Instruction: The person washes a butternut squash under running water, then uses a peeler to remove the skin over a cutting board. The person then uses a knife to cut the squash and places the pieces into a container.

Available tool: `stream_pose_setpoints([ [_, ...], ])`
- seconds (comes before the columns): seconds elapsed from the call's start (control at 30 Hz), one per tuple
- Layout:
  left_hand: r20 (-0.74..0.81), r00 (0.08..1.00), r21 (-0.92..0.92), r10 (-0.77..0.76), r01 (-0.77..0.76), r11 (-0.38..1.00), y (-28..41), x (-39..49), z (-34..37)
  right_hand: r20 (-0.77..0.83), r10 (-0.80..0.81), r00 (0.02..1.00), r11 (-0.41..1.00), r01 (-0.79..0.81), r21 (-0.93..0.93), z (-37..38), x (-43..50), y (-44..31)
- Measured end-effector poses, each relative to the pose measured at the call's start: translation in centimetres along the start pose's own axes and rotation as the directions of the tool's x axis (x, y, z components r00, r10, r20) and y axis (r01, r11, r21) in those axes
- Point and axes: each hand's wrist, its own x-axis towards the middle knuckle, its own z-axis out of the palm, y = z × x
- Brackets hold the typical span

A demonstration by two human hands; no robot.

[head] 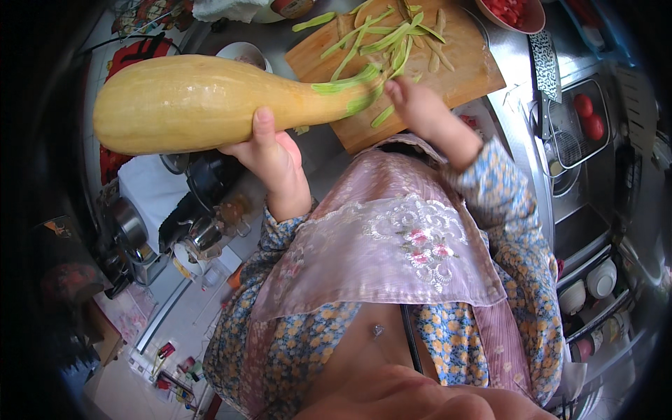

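Observation:
A large, long-necked yellow squash (pixel 194 105) is held up sideways, its thick end to the left. Most of its surface is peeled, with green patches at the neck's tip. My left hand (pixel 275 157) supports it from below, thumb resting on the near side. Close to the tip, my right hand (pixel 422 110) is curled and slightly blurred; whether anything is inside its fingers is hidden. Below the neck lies a wooden cutting board (pixel 472 73), scattered with green and tan peel strips (pixel 391 39).
At the upper right are a bowl of chopped red pieces (pixel 506 13) and a patterned-blade knife (pixel 545 68). Two tomatoes (pixel 590 118) sit in a wire basket over the sink (pixel 577 226). A white bowl (pixel 244 52) stands behind the squash; pots (pixel 128 223) are at the left.

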Motion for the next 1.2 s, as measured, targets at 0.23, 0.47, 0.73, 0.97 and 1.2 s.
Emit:
stream_pose_setpoints([
  [0.23, -0.128, 0.992, 0.011, 0.014, -0.013, 1.000, 0.4, 0.1, 1.7, -0.082, -0.134, 0.988, 0.982, 0.121, -0.145, 4.0, -5.9, -5.5],
  [0.47, -0.169, 0.984, 0.048, 0.047, -0.039, 0.998, 1.1, -0.8, 2.8, -0.190, -0.085, 0.978, 0.945, 0.019, -0.325, 5.3, -3.7, -2.7],
  [0.73, -0.018, 0.998, -0.057, 0.054, -0.055, 0.997, 0.7, -2.1, 1.9, -0.043, 0.151, 0.988, 0.952, -0.157, -0.263, 2.7, -1.2, 3.2],
  [0.97, 0.352, 0.912, -0.197, -0.210, 0.292, 0.936, -0.7, -2.3, -1.7, -0.058, 0.027, 0.998, 0.990, -0.034, -0.135, 4.0, 0.2, 5.0],
  [1.2, 0.199, 0.961, -0.142, -0.191, 0.221, 0.965, -2.2, -2.4, -1.5, -0.027, -0.041, 0.999, 0.990, 0.037, -0.133, 2.0, -4.5, 1.9],
])
